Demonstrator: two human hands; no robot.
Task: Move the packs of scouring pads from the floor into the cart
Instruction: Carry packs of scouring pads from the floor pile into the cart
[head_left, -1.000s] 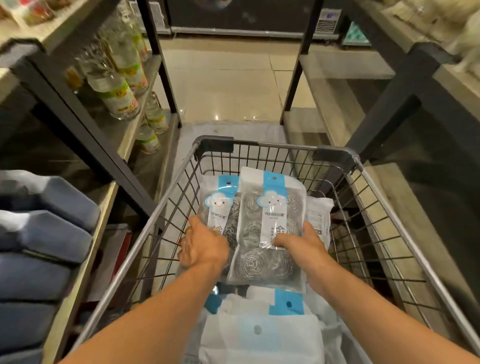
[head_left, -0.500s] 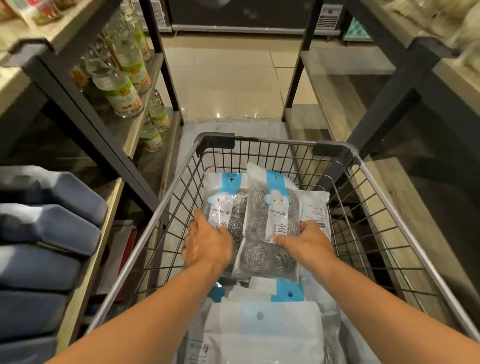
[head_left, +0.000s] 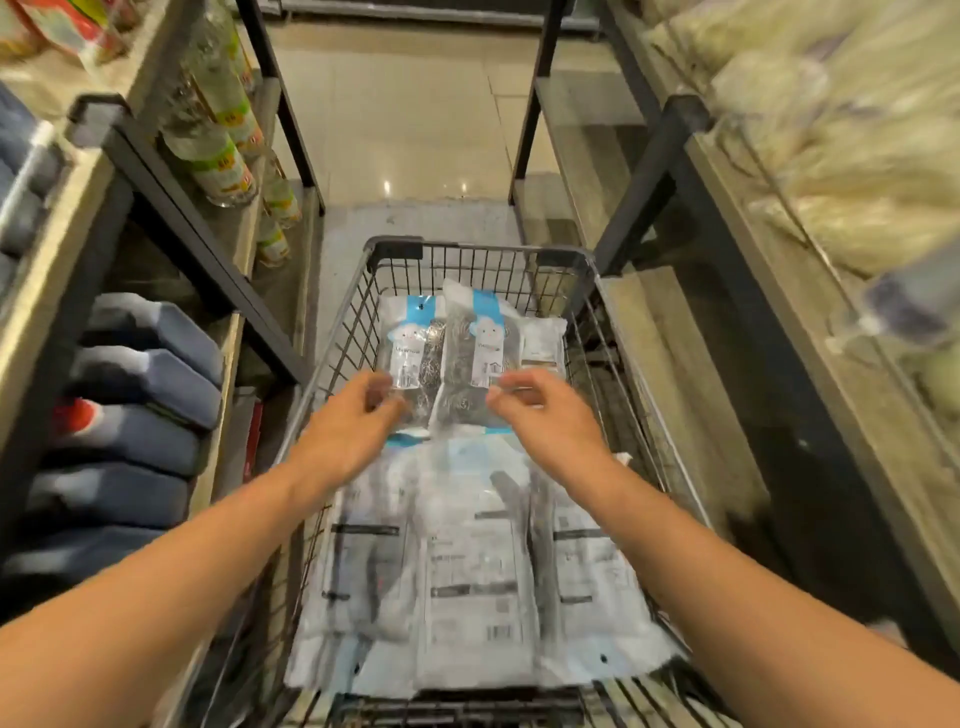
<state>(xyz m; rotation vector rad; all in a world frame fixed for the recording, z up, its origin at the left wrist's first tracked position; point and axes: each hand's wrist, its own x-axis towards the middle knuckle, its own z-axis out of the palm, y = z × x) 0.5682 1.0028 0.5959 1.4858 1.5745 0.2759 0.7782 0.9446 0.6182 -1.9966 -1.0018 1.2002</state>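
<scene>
Your left hand (head_left: 358, 421): above the cart, fingers loosely curled, holding nothing.
Your right hand (head_left: 545, 415): beside it, fingers relaxed, also holding nothing.
Packs of scouring pads (head_left: 467, 348): lying in the cart's far end, overlapping, blue-and-white headers with a cloud face; the writing is too blurred to read.
Nearer packs (head_left: 467, 571): piled back-side up under your forearms, showing barcodes.
Cart (head_left: 395, 248): wire, standing between two shelves.
Bottles (head_left: 218, 156): on your left shelf, green labels, probably drinks.
</scene>
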